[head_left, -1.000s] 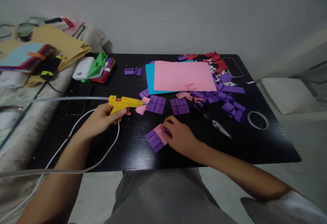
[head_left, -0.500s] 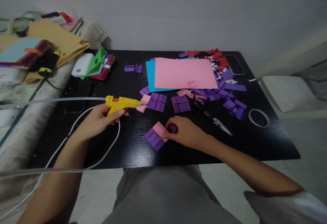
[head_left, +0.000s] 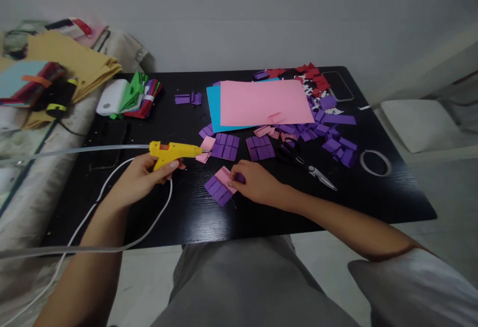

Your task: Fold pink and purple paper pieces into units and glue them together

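Note:
My left hand point(head_left: 145, 173) is closed around the handle of a yellow glue gun point(head_left: 172, 153), whose nozzle points right. A clear glue stick point(head_left: 93, 148) runs out of its back. My right hand point(head_left: 254, 180) pinches a small purple paper piece point(head_left: 241, 177), largely hidden by the fingers, at the right edge of a pink card point(head_left: 224, 174). Purple strips point(head_left: 217, 191) cover the lower left part of that card. Above it on the table lie two cards bearing purple pieces, a left one point(head_left: 225, 146) and a right one point(head_left: 260, 148).
Pink sheets point(head_left: 261, 103) lie on a blue sheet point(head_left: 213, 108) at the back. Scissors point(head_left: 311, 169), a tape ring point(head_left: 375, 163) and loose purple pieces point(head_left: 339, 147) are on the right. A white cord point(head_left: 159, 217) loops by my left arm. Colored bundles point(head_left: 140, 95) sit back left.
The whole view has shifted slightly. My right hand stays at the pink and purple card with the purple piece, and my left hand still holds the glue gun.

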Demonstrator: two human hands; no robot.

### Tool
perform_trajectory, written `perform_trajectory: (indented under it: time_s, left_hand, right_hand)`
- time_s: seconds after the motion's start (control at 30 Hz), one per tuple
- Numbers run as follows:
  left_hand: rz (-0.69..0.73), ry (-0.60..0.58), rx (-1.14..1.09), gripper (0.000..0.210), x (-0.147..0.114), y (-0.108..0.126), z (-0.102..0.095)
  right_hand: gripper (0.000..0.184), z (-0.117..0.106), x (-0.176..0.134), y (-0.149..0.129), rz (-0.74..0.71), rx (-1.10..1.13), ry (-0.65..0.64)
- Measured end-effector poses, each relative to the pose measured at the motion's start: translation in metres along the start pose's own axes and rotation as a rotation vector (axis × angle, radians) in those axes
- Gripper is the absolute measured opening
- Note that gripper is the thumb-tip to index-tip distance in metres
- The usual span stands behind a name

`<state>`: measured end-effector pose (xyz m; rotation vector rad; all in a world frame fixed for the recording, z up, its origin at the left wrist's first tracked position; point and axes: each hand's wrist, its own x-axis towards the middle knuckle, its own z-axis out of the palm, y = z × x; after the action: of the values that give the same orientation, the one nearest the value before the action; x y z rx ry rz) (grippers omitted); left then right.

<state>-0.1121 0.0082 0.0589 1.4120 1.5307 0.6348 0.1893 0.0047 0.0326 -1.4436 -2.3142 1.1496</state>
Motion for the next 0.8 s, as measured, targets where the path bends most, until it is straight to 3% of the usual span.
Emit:
perform_trajectory:
  time_s: [0.1, 0.23, 0.4, 0.47, 0.57, 0.67, 0.8]
  left_hand:
    - [-0.014, 0.006, 0.005, 0.052, 0.000, -0.002, -0.001]
    - [-0.008, 0.006, -0.015, 0.053, -0.002, -0.002, -0.002]
    - [0.024, -0.033, -0.033, 0.051, -0.008, -0.004, -0.008]
    - [0.053, -0.064, -0.033, 0.050, -0.011, -0.007, -0.010]
    - [0.058, -0.090, 0.023, 0.047, -0.016, -0.010, -0.011]
    - [0.053, -0.081, 0.109, 0.046, -0.022, -0.010, -0.009]
    - [0.033, -0.054, 0.108, 0.046, -0.031, -0.012, -0.004]
  right_hand:
    - [0.002, -0.007, 0.008, -0.002, -0.068, -0.031, -0.043]
    - [0.012, -0.018, 0.022, -0.007, -0.197, -0.110, -0.144]
    - [0.017, -0.031, 0.041, -0.010, -0.347, -0.223, -0.391]
    - [0.014, -0.036, 0.044, -0.012, -0.370, -0.246, -0.424]
    - [0.010, -0.040, 0.037, -0.016, -0.333, -0.324, -0.298]
    - [0.023, -0.038, 0.012, -0.017, -0.320, -0.390, -0.113]
    - [0.036, -0.018, -0.031, -0.014, -0.483, -0.298, 0.031]
